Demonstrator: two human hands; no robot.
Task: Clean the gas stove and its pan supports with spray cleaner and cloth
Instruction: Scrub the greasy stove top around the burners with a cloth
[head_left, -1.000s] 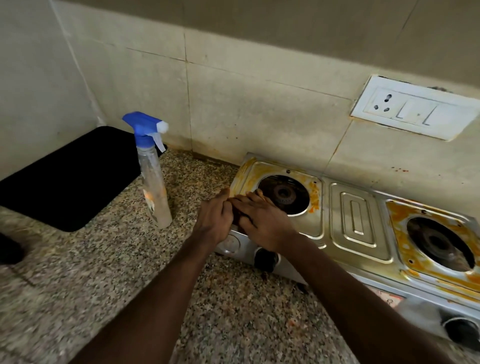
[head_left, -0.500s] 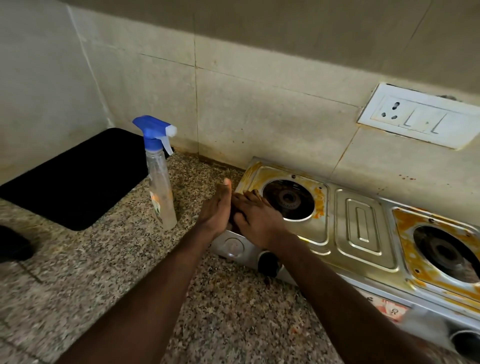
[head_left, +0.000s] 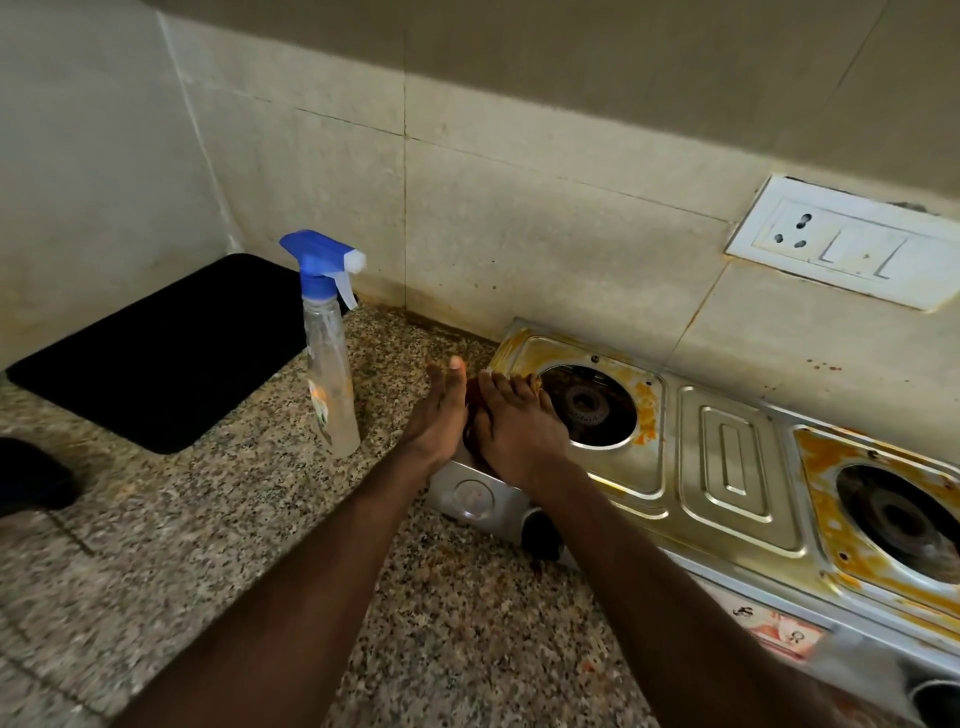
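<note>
Centre of frame: right hand (head_left: 514, 426) lies flat, fingers straight, on the front-left corner of the stained stainless-steel two-burner gas stove (head_left: 727, 467), fingertips at the rim of the left burner (head_left: 592, 405). Left hand (head_left: 439, 415) stands on edge at the stove's left end, fingers straight, holding nothing. Dark reddish patch (head_left: 470, 410) between the hands, possibly a cloth, mostly hidden. Clear plastic spray bottle with blue trigger head (head_left: 330, 374) stands upright just left of the hands on the speckled granite surface (head_left: 208, 545), beside a black rectangular mat (head_left: 166, 348).

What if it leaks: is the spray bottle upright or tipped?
Upright: the spray bottle stands on its base on the countertop, nozzle uppermost.
</note>
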